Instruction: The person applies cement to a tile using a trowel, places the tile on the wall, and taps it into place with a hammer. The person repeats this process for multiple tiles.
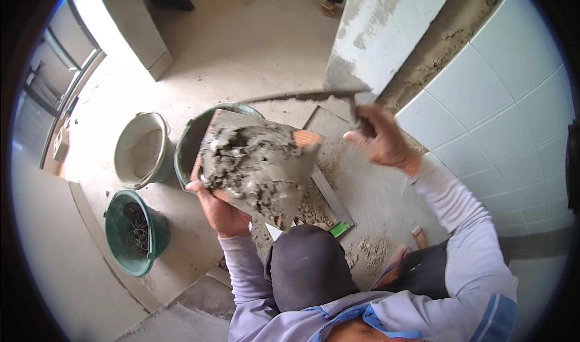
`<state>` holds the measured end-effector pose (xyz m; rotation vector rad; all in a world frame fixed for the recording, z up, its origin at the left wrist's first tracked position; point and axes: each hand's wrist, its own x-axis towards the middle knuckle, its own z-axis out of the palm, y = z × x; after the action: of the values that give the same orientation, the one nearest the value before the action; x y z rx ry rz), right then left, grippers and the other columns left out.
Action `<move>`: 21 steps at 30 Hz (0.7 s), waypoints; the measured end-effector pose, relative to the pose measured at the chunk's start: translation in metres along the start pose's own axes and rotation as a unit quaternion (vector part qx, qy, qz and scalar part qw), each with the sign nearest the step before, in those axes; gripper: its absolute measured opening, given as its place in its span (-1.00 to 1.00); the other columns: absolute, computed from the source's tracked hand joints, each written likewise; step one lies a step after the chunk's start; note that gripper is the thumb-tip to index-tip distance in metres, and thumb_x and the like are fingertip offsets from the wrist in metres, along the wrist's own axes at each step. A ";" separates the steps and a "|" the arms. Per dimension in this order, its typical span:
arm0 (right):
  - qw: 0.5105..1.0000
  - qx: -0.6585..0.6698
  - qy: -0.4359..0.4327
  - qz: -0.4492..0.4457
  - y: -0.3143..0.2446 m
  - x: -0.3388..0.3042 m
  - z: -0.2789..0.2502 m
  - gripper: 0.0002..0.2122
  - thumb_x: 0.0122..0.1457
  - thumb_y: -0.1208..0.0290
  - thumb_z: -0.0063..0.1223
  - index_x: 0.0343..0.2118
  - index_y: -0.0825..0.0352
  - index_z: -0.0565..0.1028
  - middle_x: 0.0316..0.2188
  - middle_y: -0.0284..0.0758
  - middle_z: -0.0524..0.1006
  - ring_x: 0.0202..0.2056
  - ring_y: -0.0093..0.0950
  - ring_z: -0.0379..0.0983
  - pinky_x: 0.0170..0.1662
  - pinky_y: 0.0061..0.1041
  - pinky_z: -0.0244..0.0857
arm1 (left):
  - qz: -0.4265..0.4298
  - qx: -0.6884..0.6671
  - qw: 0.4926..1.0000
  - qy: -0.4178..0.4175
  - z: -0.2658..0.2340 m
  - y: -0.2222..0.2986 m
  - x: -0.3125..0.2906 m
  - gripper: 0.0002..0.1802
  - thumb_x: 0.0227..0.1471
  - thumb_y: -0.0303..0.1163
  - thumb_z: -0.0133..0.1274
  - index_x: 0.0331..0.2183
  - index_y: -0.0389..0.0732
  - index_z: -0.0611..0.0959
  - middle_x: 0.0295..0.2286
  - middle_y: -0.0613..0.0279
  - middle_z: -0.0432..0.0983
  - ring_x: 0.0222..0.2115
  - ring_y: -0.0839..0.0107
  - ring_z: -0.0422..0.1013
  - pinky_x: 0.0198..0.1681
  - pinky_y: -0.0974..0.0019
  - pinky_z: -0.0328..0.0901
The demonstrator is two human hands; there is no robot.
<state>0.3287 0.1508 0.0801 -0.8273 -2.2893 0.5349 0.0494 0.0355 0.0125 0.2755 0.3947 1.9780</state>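
Observation:
My left hand grips the lower left edge of a tile with an orange-brown back, held tilted above the floor and over part of a bucket. A thick, rough layer of wet grey mortar covers most of the tile; bare orange shows at its right corner and along its left edge. Off to the right of the tile, my right hand is closed round the handle of a trowel. The trowel is apart from the mortar, and its blade is seen nearly edge-on and unclear.
A dark green bucket stands partly behind the tile. Left of it are a pale-coated bucket and a green bucket holding wire. A metal square lies among mortar crumbs. White wall tiles rise at right.

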 end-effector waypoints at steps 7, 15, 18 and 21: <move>0.986 -0.044 0.022 -0.157 0.036 -0.035 0.066 -0.71 -0.02 0.54 0.11 -0.21 0.44 0.36 -0.35 -0.09 0.44 -0.45 -0.22 0.45 -0.29 -0.27 0.33 | -0.071 -0.125 0.985 -0.096 0.010 -0.006 -0.022 -0.19 0.14 0.23 -0.44 0.18 -0.20 0.13 0.12 0.03 0.17 0.09 0.08 0.20 0.13 -0.02 0.17; 0.991 -0.025 -0.029 -0.129 0.066 -0.042 0.055 -0.67 0.00 0.57 0.07 -0.13 0.33 0.35 -0.30 -0.13 0.41 -0.25 -0.21 0.42 -0.16 -0.32 0.33 | -0.068 -0.151 0.978 -0.124 0.002 -0.004 -0.023 -0.19 0.12 0.23 -0.37 0.18 -0.20 0.15 0.12 0.02 0.17 0.08 0.06 0.21 0.11 -0.03 0.19; 0.997 -0.009 -0.015 -0.081 0.079 -0.042 0.055 -0.66 -0.04 0.59 0.10 -0.16 0.33 0.32 -0.34 -0.16 0.38 -0.28 -0.21 0.39 -0.20 -0.28 0.32 | -0.043 -0.144 0.973 -0.174 0.001 0.000 -0.021 -0.35 0.21 0.05 -0.36 0.15 -0.21 0.18 0.11 0.03 0.18 0.08 0.10 0.21 0.11 -0.04 0.18; 0.997 -0.069 -0.028 -0.033 0.110 -0.051 0.051 -0.63 -0.05 0.59 0.14 -0.15 0.38 0.31 -0.37 -0.16 0.38 -0.35 -0.21 0.37 -0.27 -0.28 0.30 | 0.026 -0.139 0.983 -0.119 -0.008 0.014 -0.022 -0.34 0.20 0.06 -0.34 0.14 -0.23 0.20 0.11 0.01 0.18 0.08 0.10 0.20 0.11 -0.04 0.19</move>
<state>0.3702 0.1871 -0.0394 -0.8072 -2.4186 0.3773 0.0444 0.0086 0.0108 0.3406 -0.0435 1.9939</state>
